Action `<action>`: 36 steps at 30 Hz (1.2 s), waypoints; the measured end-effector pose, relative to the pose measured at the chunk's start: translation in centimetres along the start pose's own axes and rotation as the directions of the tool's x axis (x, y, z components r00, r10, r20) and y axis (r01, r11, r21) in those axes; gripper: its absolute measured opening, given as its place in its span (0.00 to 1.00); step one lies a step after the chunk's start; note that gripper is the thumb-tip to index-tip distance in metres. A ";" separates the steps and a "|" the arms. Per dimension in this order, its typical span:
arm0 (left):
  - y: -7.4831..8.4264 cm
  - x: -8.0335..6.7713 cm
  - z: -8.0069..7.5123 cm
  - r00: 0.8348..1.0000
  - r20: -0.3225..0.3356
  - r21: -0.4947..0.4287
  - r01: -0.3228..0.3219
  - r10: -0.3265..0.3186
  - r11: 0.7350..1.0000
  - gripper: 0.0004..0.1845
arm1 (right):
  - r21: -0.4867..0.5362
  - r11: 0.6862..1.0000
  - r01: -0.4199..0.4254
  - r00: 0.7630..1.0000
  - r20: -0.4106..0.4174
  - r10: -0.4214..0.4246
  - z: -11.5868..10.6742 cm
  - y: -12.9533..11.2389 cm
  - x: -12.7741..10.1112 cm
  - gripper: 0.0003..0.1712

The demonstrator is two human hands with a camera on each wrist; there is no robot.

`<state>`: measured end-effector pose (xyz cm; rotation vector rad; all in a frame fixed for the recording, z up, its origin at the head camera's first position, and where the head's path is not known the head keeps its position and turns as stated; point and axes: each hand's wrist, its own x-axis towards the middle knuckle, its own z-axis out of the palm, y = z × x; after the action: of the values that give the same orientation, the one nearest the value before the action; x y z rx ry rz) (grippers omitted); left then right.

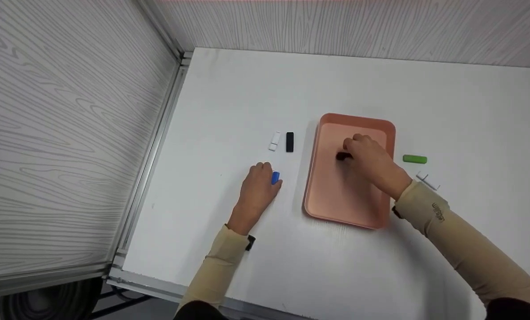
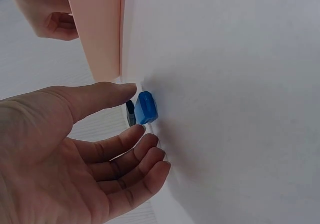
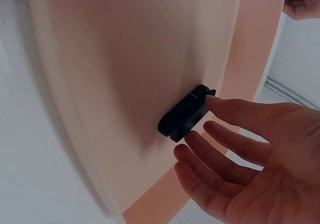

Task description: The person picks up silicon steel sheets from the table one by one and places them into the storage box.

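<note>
My view: white table (image 1: 229, 98), grey wood-grain walls (image 1: 60, 133), pink tray (image 1: 331, 195), my left hand (image 1: 256, 191) loose by blue stick (image 1: 275, 178), right hand (image 1: 371, 162) fingers relaxed at black stick (image 3: 184, 114)

The tray (image 1: 331, 195) before me is salmon pink, and the small piece (image 3: 184, 114) inside it is black. By my left hand (image 1: 256, 191) sits a bright blue piece (image 2: 146, 107). The surface (image 1: 247, 89) is plain white; beyond lie white (image 1: 274, 141), black (image 1: 290, 142) and green (image 1: 415, 159) sticks. My sleeves (image 1: 469, 249) are beige.
</note>
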<state>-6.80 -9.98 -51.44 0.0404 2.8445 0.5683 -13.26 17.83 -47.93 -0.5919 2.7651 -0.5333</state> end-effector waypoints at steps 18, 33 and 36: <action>0.1 -0.1 0.6 0.997 -0.074 0.066 -0.026 0.030 0.997 0.12 | 0.018 1.000 0.011 1.000 -0.026 -0.010 -0.6 -0.4 -0.4 0.13; 0.2 0.3 0.1 0.989 -0.111 -0.033 -0.099 0.095 0.995 0.08 | 0.068 0.997 -0.026 1.000 -0.010 0.026 -0.9 -0.3 -0.9 0.13; 0.4 0.4 -0.1 0.984 -0.127 -0.054 -0.133 0.125 0.990 0.09 | 0.086 0.996 -0.011 1.000 -0.027 0.013 -1.0 -0.3 -1.0 0.12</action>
<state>-7.19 -9.60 -51.29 0.1861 2.9580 0.7094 -12.59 18.29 -46.70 -0.5515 2.7530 -0.6589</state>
